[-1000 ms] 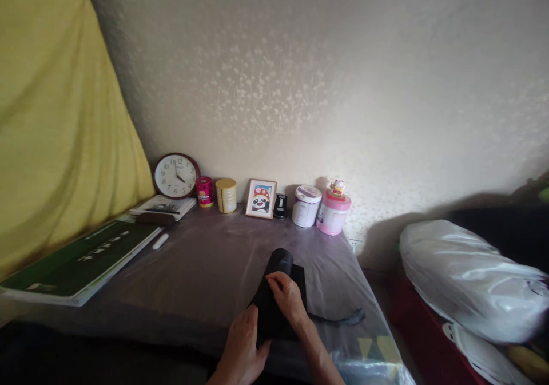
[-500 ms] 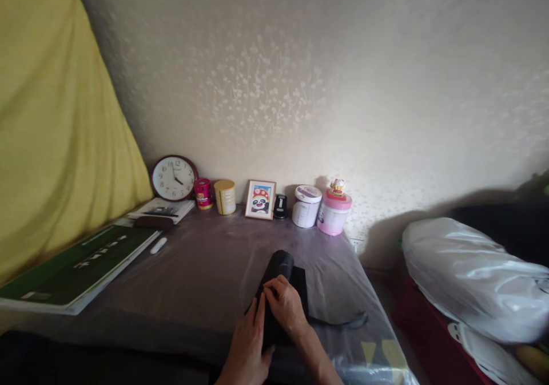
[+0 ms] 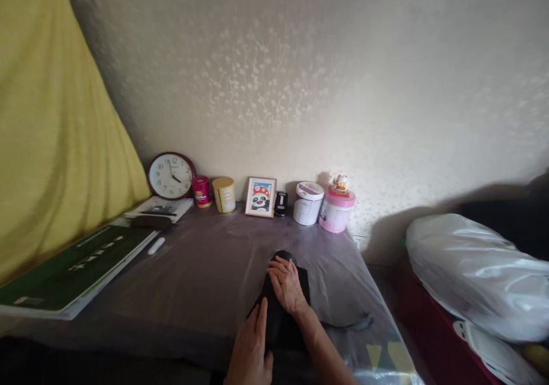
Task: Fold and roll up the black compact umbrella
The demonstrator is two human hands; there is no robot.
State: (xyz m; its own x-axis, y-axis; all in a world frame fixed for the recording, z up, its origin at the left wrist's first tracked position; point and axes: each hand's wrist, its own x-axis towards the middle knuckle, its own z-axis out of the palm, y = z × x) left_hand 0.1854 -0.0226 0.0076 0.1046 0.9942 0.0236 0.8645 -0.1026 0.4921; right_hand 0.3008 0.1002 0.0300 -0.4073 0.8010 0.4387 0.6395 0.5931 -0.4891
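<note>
A black rolled bundle (image 3: pixel 274 310), seemingly soft, lies lengthwise near the front of the table; its exact kind is unclear. My left hand (image 3: pixel 253 336) holds its near left side, fingers together along it and the thumb on the other side. Farther up, my right hand (image 3: pixel 286 285) wraps over the top, its fingers bent across the roll close to the rounded far end. Flat black material (image 3: pixel 303 285) shows beside the roll on the right. A thin dark strap (image 3: pixel 354 323) trails to the right on the tabletop. My palms hide part of the bundle.
Along the wall stand a clock (image 3: pixel 171 176), a pink tin (image 3: pixel 201 192), a yellow tin (image 3: pixel 224 195), a framed panda picture (image 3: pixel 261 196) and two tubs (image 3: pixel 307 203). A green book (image 3: pixel 77 265) lies left on the table (image 3: pixel 193 282). A white plastic bag (image 3: pixel 476 276) sits at right.
My right hand has moved up the bundle towards its far end, and its fingers now spread across the roll instead of pinching near my left fingertips. My left hand stays along the side.
</note>
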